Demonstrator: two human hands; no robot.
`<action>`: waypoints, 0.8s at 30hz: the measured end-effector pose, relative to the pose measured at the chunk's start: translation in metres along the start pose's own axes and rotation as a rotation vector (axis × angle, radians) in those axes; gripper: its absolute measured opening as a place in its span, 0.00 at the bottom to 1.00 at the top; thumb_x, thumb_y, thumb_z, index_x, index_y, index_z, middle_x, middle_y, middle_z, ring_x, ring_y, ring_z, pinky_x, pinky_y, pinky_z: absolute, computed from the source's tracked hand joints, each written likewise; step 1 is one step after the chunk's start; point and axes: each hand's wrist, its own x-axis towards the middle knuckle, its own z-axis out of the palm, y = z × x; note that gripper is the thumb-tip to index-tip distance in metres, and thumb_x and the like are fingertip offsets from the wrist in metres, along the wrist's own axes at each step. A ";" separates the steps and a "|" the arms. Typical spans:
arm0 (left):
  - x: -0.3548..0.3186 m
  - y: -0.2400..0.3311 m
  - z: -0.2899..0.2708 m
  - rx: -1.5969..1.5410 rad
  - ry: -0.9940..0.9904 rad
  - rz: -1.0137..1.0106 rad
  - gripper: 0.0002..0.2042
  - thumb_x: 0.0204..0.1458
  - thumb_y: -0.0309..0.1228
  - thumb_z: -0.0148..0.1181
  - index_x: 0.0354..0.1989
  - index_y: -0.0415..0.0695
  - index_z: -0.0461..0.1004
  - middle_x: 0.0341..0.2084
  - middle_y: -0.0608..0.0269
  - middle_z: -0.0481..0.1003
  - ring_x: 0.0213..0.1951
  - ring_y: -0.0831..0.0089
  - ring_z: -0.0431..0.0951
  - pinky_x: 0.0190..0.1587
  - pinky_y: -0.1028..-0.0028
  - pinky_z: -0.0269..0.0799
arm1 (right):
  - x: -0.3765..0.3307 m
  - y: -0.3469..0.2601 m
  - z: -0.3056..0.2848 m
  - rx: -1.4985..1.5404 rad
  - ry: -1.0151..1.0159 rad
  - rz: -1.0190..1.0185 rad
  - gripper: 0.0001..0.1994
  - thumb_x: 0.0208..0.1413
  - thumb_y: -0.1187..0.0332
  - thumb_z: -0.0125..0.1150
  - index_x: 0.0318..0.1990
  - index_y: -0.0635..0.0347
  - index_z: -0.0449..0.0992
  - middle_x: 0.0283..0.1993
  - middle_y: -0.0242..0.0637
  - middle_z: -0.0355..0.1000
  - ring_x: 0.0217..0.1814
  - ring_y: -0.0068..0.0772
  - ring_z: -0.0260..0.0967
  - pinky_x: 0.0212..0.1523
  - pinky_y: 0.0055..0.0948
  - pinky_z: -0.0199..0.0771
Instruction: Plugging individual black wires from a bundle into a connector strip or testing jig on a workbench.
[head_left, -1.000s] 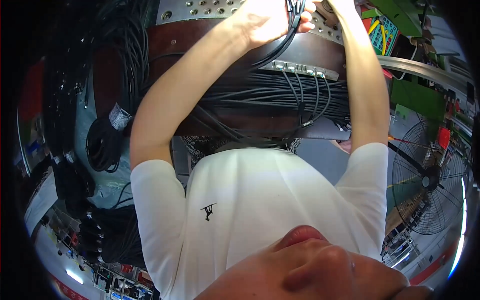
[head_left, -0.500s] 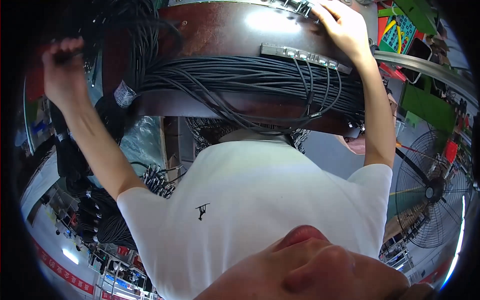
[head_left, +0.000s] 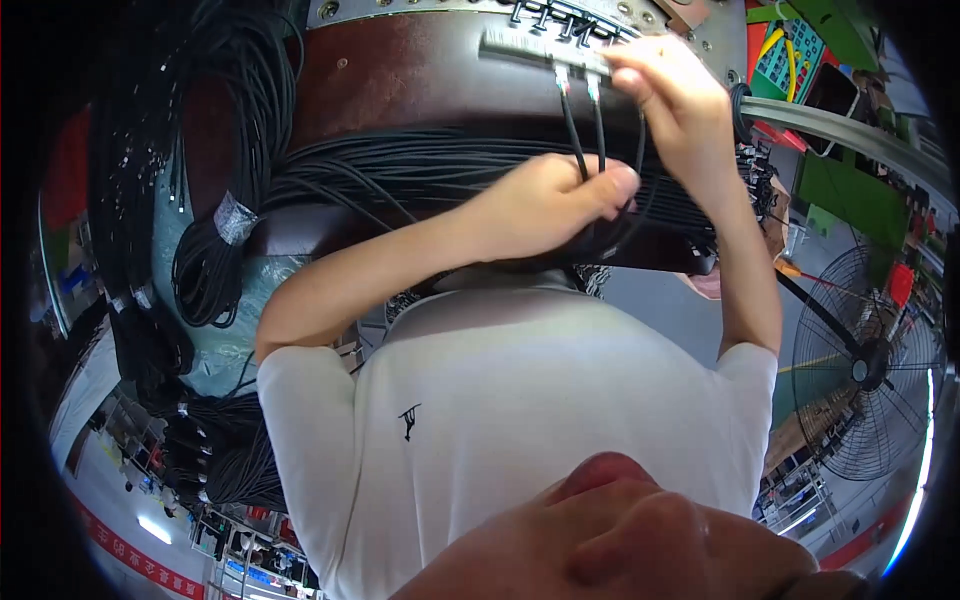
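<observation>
A narrow metal fixture strip (head_left: 515,44) with cable plugs seated along one side is tilted above the dark red-brown bench. My right hand (head_left: 685,105) pinches its right end between thumb and fingers. Thin black cables (head_left: 571,120) run from the plugs toward me, and my left hand (head_left: 555,205) closes round them a short way below the strip. Its fingertips are partly hidden behind the thumb and slightly blurred. Under and behind the left hand, a thick bundle of black cables (head_left: 400,155) lies along the bench.
A metal plate with small black clamps (head_left: 560,22) borders the bench's far edge. Tied black cable coils (head_left: 235,222) hang at the left. To the right are a curved metal rail (head_left: 830,118), a teal panel with yellow-handled pliers (head_left: 790,65), and a black fan (head_left: 860,370).
My left hand has swung from the far left to the cables below the strip. The strip has risen off the cable bundle into my right hand, which has come slightly nearer.
</observation>
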 end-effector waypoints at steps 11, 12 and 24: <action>0.124 0.076 -0.125 0.291 -0.030 0.764 0.09 0.61 0.26 0.47 0.44 0.36 0.72 0.29 0.61 0.75 0.31 0.74 0.75 0.34 0.75 0.75 | 0.118 0.106 0.028 -0.432 0.252 -0.009 0.12 0.58 0.66 0.50 0.44 0.61 0.76 0.37 0.49 0.75 0.40 0.48 0.72 0.44 0.41 0.73; 0.130 0.068 -0.130 -0.112 -0.012 0.587 0.09 0.60 0.26 0.48 0.43 0.35 0.73 0.29 0.60 0.75 0.31 0.73 0.75 0.35 0.75 0.75 | 0.122 0.103 0.030 -0.441 0.264 -0.051 0.12 0.58 0.66 0.50 0.44 0.61 0.76 0.37 0.49 0.75 0.40 0.48 0.72 0.44 0.41 0.73; 0.114 0.078 -0.160 1.191 0.533 0.783 0.11 0.55 0.36 0.54 0.35 0.42 0.78 0.29 0.54 0.78 0.34 0.62 0.78 0.39 0.66 0.74 | 0.089 0.071 0.017 -0.443 0.095 0.121 0.12 0.57 0.67 0.47 0.42 0.61 0.76 0.37 0.48 0.74 0.38 0.47 0.73 0.41 0.44 0.73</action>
